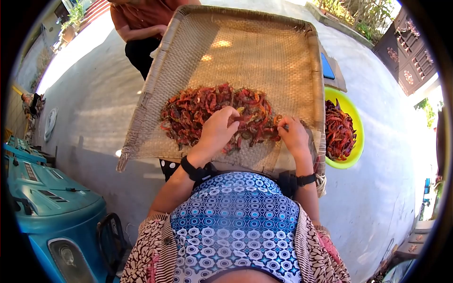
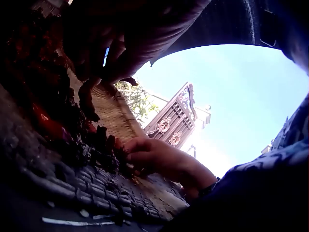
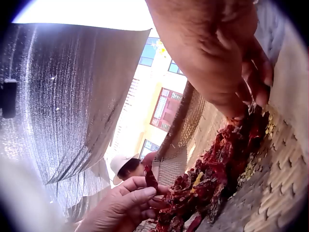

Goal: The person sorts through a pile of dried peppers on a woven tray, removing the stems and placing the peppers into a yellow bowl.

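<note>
A heap of dried red chili peppers (image 1: 188, 113) lies on a large woven bamboo tray (image 1: 264, 61) in the head view. My left hand (image 1: 218, 131) is over the heap's middle. In the right wrist view, the left hand (image 3: 118, 208) pinches one dark red chili pepper (image 3: 151, 178) between thumb and finger. My right hand (image 1: 296, 134) is at the heap's right edge, fingers curled. Seen from the right wrist, the right hand's fingertips (image 3: 236, 113) pinch at a chili pepper in the pile (image 3: 217, 159). The left wrist view shows the right hand (image 2: 159, 159) low over the tray.
A yellow-green basin (image 1: 359, 127) full of red chili peppers stands right of the tray, below a blue flat object (image 1: 327, 67). A person in a rust-coloured shirt (image 1: 141, 19) is at the tray's far left. A teal vehicle (image 1: 61, 198) stands at the left.
</note>
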The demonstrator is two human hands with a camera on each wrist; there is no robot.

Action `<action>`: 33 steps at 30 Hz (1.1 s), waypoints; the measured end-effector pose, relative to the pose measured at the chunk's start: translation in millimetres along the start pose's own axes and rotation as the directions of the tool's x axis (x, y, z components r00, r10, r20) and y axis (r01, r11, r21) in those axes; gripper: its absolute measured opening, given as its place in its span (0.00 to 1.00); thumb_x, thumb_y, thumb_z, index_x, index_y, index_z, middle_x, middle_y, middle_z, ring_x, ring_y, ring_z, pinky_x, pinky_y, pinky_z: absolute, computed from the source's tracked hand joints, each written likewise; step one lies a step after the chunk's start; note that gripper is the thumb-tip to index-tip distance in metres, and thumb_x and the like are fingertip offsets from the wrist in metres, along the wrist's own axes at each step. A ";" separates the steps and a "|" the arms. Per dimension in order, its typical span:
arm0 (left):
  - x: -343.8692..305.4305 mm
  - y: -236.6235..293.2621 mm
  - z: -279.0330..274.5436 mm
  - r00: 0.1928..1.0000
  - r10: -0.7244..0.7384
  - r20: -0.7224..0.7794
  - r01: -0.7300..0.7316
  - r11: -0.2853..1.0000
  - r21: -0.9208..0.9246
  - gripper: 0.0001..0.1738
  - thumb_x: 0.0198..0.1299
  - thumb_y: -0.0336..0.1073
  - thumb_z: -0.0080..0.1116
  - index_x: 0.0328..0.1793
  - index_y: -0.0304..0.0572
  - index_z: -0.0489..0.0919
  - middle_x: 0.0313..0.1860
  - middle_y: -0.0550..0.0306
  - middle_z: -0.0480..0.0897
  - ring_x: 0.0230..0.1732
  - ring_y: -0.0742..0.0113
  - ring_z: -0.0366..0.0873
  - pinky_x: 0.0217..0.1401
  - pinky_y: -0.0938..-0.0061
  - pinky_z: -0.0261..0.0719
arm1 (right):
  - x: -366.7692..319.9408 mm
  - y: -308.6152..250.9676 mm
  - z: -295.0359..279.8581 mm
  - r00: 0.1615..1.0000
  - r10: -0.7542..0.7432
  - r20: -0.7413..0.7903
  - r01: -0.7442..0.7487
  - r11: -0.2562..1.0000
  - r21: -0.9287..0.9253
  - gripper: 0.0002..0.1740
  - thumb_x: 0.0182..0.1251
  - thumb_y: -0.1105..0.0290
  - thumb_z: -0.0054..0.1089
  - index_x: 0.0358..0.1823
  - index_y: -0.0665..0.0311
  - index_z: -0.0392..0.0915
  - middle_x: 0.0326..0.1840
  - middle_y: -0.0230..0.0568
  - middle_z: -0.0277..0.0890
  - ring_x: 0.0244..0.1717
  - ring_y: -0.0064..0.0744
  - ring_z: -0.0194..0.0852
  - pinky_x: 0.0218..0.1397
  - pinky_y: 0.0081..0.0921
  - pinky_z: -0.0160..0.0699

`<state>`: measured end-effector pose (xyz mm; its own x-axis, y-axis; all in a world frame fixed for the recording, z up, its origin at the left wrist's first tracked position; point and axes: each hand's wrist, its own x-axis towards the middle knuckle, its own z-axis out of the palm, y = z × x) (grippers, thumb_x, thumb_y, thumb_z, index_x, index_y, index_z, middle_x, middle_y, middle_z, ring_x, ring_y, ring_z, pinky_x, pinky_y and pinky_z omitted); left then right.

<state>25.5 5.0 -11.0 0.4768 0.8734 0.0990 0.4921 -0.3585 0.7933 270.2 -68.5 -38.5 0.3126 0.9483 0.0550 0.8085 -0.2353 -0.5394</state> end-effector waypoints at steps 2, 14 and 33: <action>0.2 3.3 -1.7 0.997 -0.060 0.039 0.063 0.995 -0.076 0.13 0.64 0.32 0.59 0.53 0.38 0.76 0.45 0.53 0.80 0.42 0.65 0.78 0.45 0.69 0.76 | 1.9 5.7 2.2 0.999 0.032 0.042 -0.037 0.993 0.115 0.08 0.62 0.66 0.62 0.41 0.54 0.76 0.48 0.38 0.77 0.41 0.47 0.78 0.44 0.40 0.75; -1.0 -5.8 7.2 1.000 0.004 0.022 -0.001 0.987 -0.158 0.12 0.69 0.32 0.53 0.56 0.37 0.76 0.49 0.52 0.81 0.49 0.64 0.79 0.51 0.68 0.77 | 0.4 16.8 21.3 0.993 -0.090 -0.075 0.112 0.918 0.381 0.11 0.62 0.73 0.63 0.46 0.58 0.77 0.36 0.37 0.78 0.38 0.33 0.79 0.39 0.29 0.77; -4.2 10.8 12.1 0.984 0.032 0.173 0.008 0.974 -0.225 0.06 0.65 0.28 0.58 0.46 0.34 0.78 0.34 0.58 0.81 0.33 0.74 0.78 0.34 0.76 0.75 | -14.4 -32.3 -8.3 0.943 -0.149 0.298 -0.156 0.593 0.790 0.14 0.76 0.62 0.52 0.51 0.64 0.76 0.35 0.31 0.77 0.27 0.18 0.71 0.31 0.19 0.73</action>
<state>37.6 -6.5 -10.0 0.6108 0.7916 0.0191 0.3195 -0.2685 0.9088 243.7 -76.3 -14.9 0.0256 0.9927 -0.1178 0.0365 -0.1187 -0.9923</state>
